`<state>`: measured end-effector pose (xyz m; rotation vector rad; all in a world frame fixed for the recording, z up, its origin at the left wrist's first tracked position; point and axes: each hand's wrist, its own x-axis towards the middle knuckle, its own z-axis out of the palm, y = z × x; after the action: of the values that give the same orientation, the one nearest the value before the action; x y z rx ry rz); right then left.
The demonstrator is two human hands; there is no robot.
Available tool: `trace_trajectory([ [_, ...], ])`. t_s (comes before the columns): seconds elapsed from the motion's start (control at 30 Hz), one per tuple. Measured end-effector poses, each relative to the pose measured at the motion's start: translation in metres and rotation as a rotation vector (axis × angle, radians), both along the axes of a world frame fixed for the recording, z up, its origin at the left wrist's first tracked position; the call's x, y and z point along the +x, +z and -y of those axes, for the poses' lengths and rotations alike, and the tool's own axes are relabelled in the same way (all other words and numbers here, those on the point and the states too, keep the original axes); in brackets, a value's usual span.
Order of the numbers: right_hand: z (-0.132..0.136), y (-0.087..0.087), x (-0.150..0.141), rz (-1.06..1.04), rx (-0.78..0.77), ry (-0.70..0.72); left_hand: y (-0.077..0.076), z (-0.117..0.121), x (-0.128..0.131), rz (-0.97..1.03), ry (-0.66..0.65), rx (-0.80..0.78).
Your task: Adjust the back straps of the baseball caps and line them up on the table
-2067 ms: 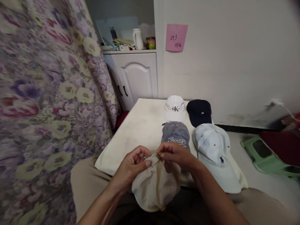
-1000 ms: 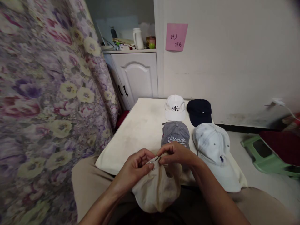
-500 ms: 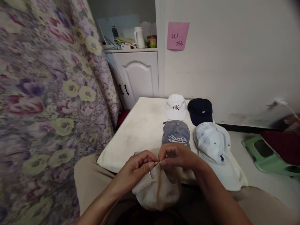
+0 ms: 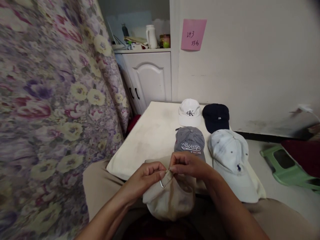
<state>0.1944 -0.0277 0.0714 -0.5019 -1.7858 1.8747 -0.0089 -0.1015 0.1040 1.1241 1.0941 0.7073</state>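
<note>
A beige baseball cap (image 4: 166, 205) is held above my lap, its rear opening and back strap turned toward me. My left hand (image 4: 146, 178) pinches the strap between thumb and fingers, right beside a small metal buckle (image 4: 162, 184). From the other side, my right hand (image 4: 191, 166) pinches the same strap, its fingertips almost meeting those of the left. The strap's exact threading is hidden by the fingers. Just beyond the hands lies a grey cap (image 4: 189, 140) with white lettering, and a pale blue cap (image 4: 230, 156) is to the right.
A cream-covered table (image 4: 150, 133) also bears a white cap (image 4: 189, 111) and a navy cap (image 4: 216, 116) at the back. Floral curtain (image 4: 55, 100) hangs at left. A green plastic stool (image 4: 277, 170) stands on the floor at right. Behind are a white cabinet (image 4: 150, 76) and wall.
The view has shifted slightly, so the scene sits a little further right. Both hands keep their pinch on the strap; more of the strap shows by the buckle.
</note>
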Motion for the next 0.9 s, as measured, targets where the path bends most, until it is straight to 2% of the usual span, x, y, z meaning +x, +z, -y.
trace_trajectory([
  [0.13, -0.003, -0.003, -0.001, 0.059, 0.059, -0.003, 0.0, -0.004, 0.0, -0.018, 0.065, 0.027],
  [0.23, -0.004, -0.007, -0.002, 0.073, 0.047, 0.006, 0.0, -0.005, -0.001, -0.025, 0.077, 0.055],
  [0.33, -0.005, -0.011, -0.003, 0.073, 0.0, 0.019, -0.001, -0.005, 0.0, -0.035, 0.086, 0.076],
  [0.47, -0.006, -0.011, -0.002, 0.023, -0.16, 0.09, -0.002, -0.005, 0.002, -0.015, 0.116, 0.056],
  [0.57, -0.007, -0.011, -0.001, 0.016, -0.189, 0.069, 0.0, -0.005, 0.001, -0.006, 0.1, 0.036],
  [0.73, -0.006, -0.012, -0.003, 0.072, -0.048, 0.034, 0.002, -0.002, 0.0, -0.076, -0.064, 0.125],
  [0.9, 0.004, 0.001, -0.003, 0.207, 0.265, -0.074, 0.001, -0.004, 0.006, -0.102, -0.069, 0.224],
])
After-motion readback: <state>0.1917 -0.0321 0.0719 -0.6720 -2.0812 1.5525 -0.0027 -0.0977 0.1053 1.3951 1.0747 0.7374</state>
